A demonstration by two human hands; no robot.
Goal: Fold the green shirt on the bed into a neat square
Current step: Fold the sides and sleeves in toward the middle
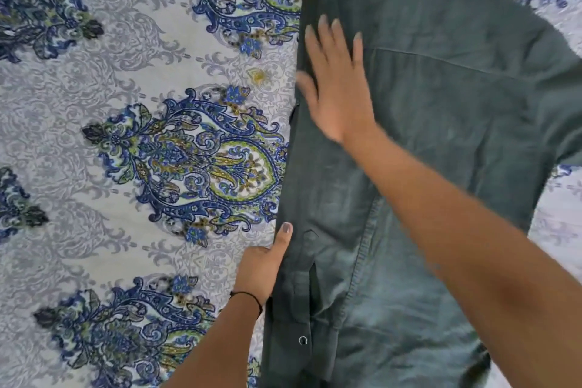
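The green shirt (441, 142) lies flat on the bed, at the right side of the view, with its collar at the far end. Its left side is folded over the body, and the sleeve lies along this fold with the cuff snap (303, 340) near the person. The right hand (337, 88) rests open and flat on the folded part, fingers spread. The left hand (264, 264) touches the shirt's left edge; I cannot tell if it grips the cloth. A dark cord (248, 298) circles this wrist. The bedsheet (126, 104) has blue paisley patterns.
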